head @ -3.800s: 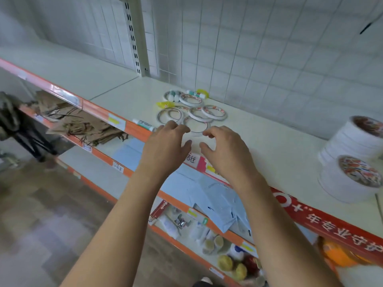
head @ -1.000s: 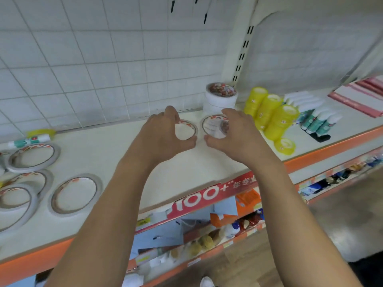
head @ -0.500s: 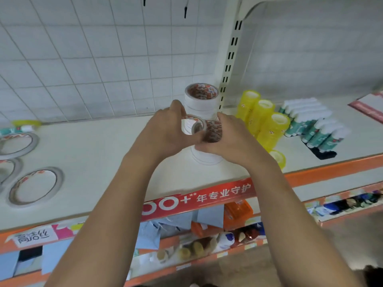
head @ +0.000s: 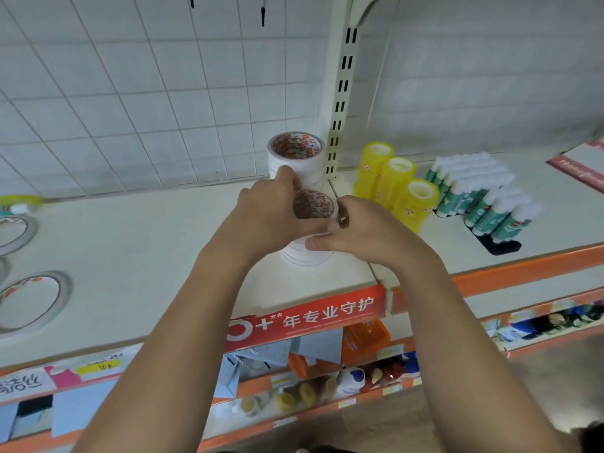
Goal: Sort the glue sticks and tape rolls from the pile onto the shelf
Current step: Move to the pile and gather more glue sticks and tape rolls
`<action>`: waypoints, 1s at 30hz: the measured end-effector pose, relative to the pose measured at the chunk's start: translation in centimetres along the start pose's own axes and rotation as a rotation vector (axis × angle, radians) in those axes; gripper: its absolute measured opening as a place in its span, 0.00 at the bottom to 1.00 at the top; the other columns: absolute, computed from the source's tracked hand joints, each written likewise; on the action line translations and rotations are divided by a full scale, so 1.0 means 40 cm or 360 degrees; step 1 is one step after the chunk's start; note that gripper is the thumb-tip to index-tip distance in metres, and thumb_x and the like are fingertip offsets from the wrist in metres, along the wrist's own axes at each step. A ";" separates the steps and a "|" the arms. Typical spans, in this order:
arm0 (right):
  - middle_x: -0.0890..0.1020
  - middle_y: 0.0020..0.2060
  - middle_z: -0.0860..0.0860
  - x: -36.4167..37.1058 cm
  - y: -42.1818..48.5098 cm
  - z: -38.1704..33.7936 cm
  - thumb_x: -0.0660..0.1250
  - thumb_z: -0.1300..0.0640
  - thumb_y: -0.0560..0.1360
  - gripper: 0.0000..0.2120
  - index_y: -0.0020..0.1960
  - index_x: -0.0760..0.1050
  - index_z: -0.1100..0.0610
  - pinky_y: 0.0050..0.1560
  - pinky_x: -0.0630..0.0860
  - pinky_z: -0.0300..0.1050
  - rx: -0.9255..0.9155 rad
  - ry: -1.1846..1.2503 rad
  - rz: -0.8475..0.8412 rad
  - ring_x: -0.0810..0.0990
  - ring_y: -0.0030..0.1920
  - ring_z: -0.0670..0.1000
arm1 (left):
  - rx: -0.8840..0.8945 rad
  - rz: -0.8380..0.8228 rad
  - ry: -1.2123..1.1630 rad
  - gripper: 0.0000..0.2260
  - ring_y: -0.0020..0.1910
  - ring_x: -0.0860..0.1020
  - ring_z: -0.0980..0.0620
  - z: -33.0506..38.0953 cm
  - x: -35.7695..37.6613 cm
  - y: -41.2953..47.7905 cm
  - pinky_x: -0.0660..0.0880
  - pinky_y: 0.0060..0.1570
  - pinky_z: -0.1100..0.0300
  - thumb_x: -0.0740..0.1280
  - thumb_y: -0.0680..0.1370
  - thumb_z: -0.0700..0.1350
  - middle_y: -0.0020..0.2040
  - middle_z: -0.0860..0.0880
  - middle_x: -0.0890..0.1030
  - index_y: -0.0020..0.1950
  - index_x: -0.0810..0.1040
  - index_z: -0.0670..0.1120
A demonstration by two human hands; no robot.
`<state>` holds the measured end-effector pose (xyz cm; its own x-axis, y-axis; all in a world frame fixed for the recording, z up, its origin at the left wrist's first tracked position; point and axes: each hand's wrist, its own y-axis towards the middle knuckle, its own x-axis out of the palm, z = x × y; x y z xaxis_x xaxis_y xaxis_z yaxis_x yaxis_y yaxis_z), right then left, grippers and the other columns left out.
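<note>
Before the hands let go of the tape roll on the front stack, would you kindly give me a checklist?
1. Grip on top tape roll: ok; left hand and right hand both hold it.
2. Roll centred on front stack: cannot tell; the fingers hide its rim.
3. Front stack upright: ok in the part showing.
4. Yellow tape rolls standing: ok.
5. Pile cleared: not ok; loose rolls lie at the left of the shelf.

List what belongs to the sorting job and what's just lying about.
Job: white tape-roll stack, gripped by left hand and right hand; flat grey-rimmed tape rings; yellow tape rolls; green-white glue sticks.
Lying about: red banner strip; lower-shelf goods.
</note>
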<state>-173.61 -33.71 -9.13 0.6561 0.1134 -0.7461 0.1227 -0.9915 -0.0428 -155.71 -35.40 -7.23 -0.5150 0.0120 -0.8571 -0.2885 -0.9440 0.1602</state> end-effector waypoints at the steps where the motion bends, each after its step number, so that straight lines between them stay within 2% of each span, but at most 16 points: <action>1: 0.82 0.37 0.44 -0.001 0.003 0.002 0.76 0.33 0.55 0.26 0.45 0.77 0.48 0.40 0.79 0.51 0.0000 0.0000 -0.0003 0.80 0.36 0.42 | -0.0019 -0.0007 -0.0056 0.39 0.56 0.75 0.47 -0.010 -0.006 -0.001 0.74 0.56 0.48 0.73 0.62 0.69 0.57 0.49 0.78 0.63 0.67 0.47; 3: 0.82 0.37 0.43 -0.004 0.009 0.006 0.76 0.32 0.54 0.27 0.45 0.77 0.47 0.37 0.78 0.48 -0.0018 -0.0014 -0.0013 0.79 0.35 0.40 | -0.0071 -0.0045 -0.0147 0.43 0.59 0.75 0.49 -0.030 -0.020 -0.004 0.73 0.54 0.54 0.74 0.60 0.68 0.60 0.51 0.76 0.67 0.67 0.47; 5: 0.82 0.38 0.43 -0.009 0.010 0.008 0.76 0.31 0.53 0.28 0.45 0.77 0.47 0.37 0.78 0.47 -0.0038 -0.0031 -0.0027 0.79 0.36 0.39 | -0.0123 -0.0162 -0.0167 0.44 0.56 0.76 0.52 -0.050 -0.033 -0.009 0.72 0.48 0.59 0.74 0.59 0.68 0.57 0.54 0.77 0.68 0.68 0.48; 7: 0.83 0.40 0.44 -0.015 0.010 0.009 0.76 0.32 0.53 0.29 0.47 0.78 0.48 0.43 0.81 0.51 -0.0042 -0.0015 -0.0062 0.80 0.38 0.41 | -0.0131 -0.0290 -0.0130 0.39 0.52 0.77 0.54 -0.064 -0.040 -0.012 0.72 0.44 0.62 0.75 0.58 0.68 0.54 0.56 0.78 0.64 0.73 0.51; 9: 0.84 0.43 0.45 -0.021 0.010 0.007 0.76 0.33 0.53 0.31 0.49 0.79 0.50 0.48 0.81 0.56 -0.0043 0.0014 -0.0111 0.82 0.43 0.45 | -0.0108 -0.0303 -0.0126 0.32 0.48 0.77 0.57 -0.068 -0.038 -0.011 0.72 0.41 0.63 0.76 0.59 0.66 0.51 0.55 0.80 0.58 0.77 0.53; 11: 0.85 0.45 0.48 -0.025 0.011 0.007 0.78 0.35 0.54 0.31 0.51 0.79 0.52 0.51 0.80 0.58 -0.0051 0.0038 -0.0135 0.84 0.46 0.49 | -0.0094 -0.0246 -0.0141 0.28 0.45 0.78 0.58 -0.061 -0.029 -0.005 0.75 0.41 0.61 0.76 0.60 0.66 0.49 0.54 0.81 0.55 0.79 0.53; 13: 0.85 0.45 0.49 -0.027 0.013 0.007 0.80 0.38 0.57 0.30 0.52 0.80 0.53 0.52 0.80 0.59 -0.0058 0.0053 -0.0143 0.84 0.47 0.50 | -0.0088 -0.0200 -0.0104 0.30 0.44 0.78 0.56 -0.052 -0.019 0.000 0.78 0.43 0.57 0.75 0.60 0.67 0.48 0.53 0.82 0.55 0.80 0.52; 15: 0.85 0.45 0.49 -0.028 0.014 0.006 0.81 0.40 0.58 0.28 0.52 0.80 0.53 0.52 0.80 0.59 -0.0060 0.0057 -0.0140 0.84 0.47 0.50 | -0.0096 -0.0196 -0.0091 0.33 0.45 0.78 0.57 -0.052 -0.015 0.000 0.77 0.43 0.57 0.75 0.59 0.68 0.49 0.54 0.81 0.57 0.79 0.51; 18: 0.85 0.44 0.48 -0.027 0.014 0.005 0.81 0.40 0.58 0.27 0.51 0.81 0.52 0.51 0.80 0.57 -0.0055 0.0016 -0.0126 0.83 0.46 0.48 | -0.0117 -0.0232 -0.0132 0.33 0.45 0.78 0.56 -0.061 -0.017 -0.003 0.76 0.41 0.58 0.78 0.59 0.64 0.50 0.54 0.80 0.59 0.78 0.51; 22: 0.85 0.40 0.47 -0.029 0.019 0.000 0.81 0.38 0.56 0.27 0.48 0.82 0.52 0.47 0.81 0.56 -0.0043 -0.0090 -0.0100 0.83 0.42 0.48 | -0.0105 -0.0213 -0.0084 0.29 0.44 0.80 0.52 -0.057 -0.020 -0.003 0.79 0.46 0.50 0.79 0.60 0.61 0.48 0.52 0.82 0.55 0.81 0.48; 26: 0.85 0.40 0.50 -0.028 0.021 0.004 0.80 0.36 0.54 0.29 0.47 0.82 0.54 0.46 0.81 0.58 -0.0037 -0.0091 -0.0058 0.84 0.42 0.51 | -0.0088 -0.0217 -0.0052 0.29 0.45 0.79 0.52 -0.058 -0.011 -0.005 0.78 0.47 0.50 0.78 0.61 0.61 0.47 0.51 0.81 0.55 0.80 0.47; 30: 0.85 0.42 0.45 -0.018 0.013 0.008 0.81 0.39 0.56 0.28 0.51 0.81 0.51 0.48 0.81 0.54 -0.0049 -0.0040 -0.0068 0.83 0.43 0.45 | -0.0130 -0.0239 -0.0109 0.30 0.46 0.78 0.53 -0.065 -0.005 -0.005 0.78 0.45 0.55 0.79 0.62 0.59 0.49 0.52 0.80 0.59 0.77 0.48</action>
<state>-174.24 -34.33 -8.81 0.6311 0.1536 -0.7603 0.1733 -0.9833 -0.0547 -153.43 -36.06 -8.36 -0.5255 0.1749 -0.8326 -0.3014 -0.9534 -0.0100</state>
